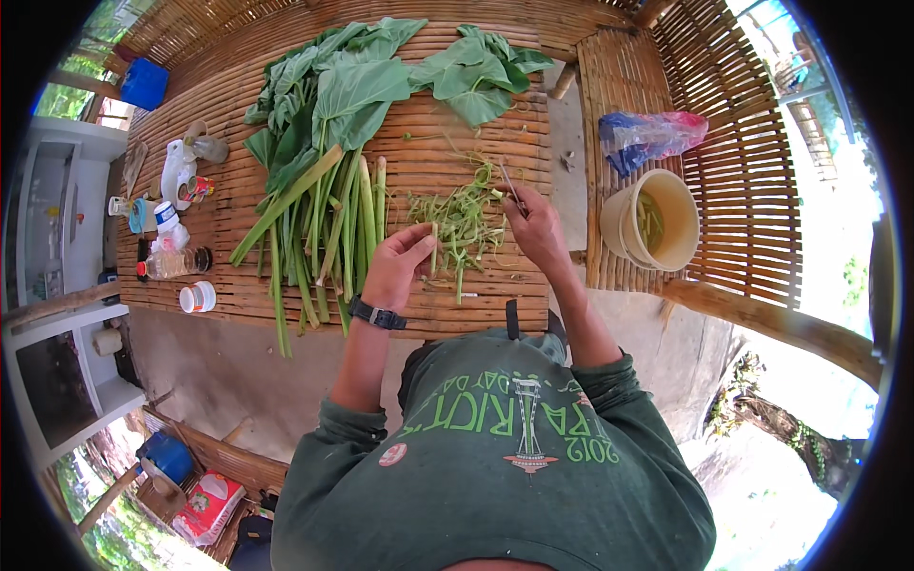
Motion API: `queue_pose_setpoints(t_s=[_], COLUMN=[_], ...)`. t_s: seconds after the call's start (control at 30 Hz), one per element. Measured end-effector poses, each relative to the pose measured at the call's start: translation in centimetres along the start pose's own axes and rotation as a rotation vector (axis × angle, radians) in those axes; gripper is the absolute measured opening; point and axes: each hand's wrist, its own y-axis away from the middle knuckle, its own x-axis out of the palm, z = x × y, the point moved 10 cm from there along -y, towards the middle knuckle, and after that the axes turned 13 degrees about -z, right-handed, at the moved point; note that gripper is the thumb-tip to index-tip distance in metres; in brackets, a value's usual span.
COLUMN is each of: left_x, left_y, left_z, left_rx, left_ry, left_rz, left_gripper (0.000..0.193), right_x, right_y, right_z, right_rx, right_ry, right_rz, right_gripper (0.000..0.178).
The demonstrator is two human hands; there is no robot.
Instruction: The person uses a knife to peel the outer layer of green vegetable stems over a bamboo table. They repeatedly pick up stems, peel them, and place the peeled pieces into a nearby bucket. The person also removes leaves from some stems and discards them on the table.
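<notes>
My left hand, a dark watch on its wrist, pinches a short green stalk piece upright near the table's front edge. A small knife is gripped in my right hand, its thin blade pointing up and away from me. Between and beyond the hands lies a loose heap of stringy green peelings. To the left rests a bundle of long leaf stalks, with broad green leaves at their far end. Another pile of large leaves sits at the far middle.
Right of the table, a cream bucket holding cut stalk pieces stands on a bamboo bench, near a blue and pink plastic bag. Along the bamboo table's left side are an oil bottle, a white tub and several other containers.
</notes>
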Motion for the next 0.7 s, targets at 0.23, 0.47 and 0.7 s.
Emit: queue_pose_setpoints(t_s=[0.23,0.47,0.7], left_x=[-2.0,4.6,3.5], left_y=[-1.8,-2.5,-3.1], left_z=[5.5,12.8,6.7], left_rx=[0.117,-0.123,0.67], left_ry=[-0.207,-0.143,-0.889], left_rz=[-0.123,0.05,-0.202], left_gripper=[0.014,0.019,0.039], right_x=[1.8,5.7,-10.4], right_y=[3.7,11.3,6.2], right_z=[-5.2,-11.6,-17.8], right_rx=[0.02,0.412,0.727], right_ry=[0.14,-0.151,-0.425], right_rz=[0.083,0.357,-0.209], right_gripper=[0.032,0.038,0.028])
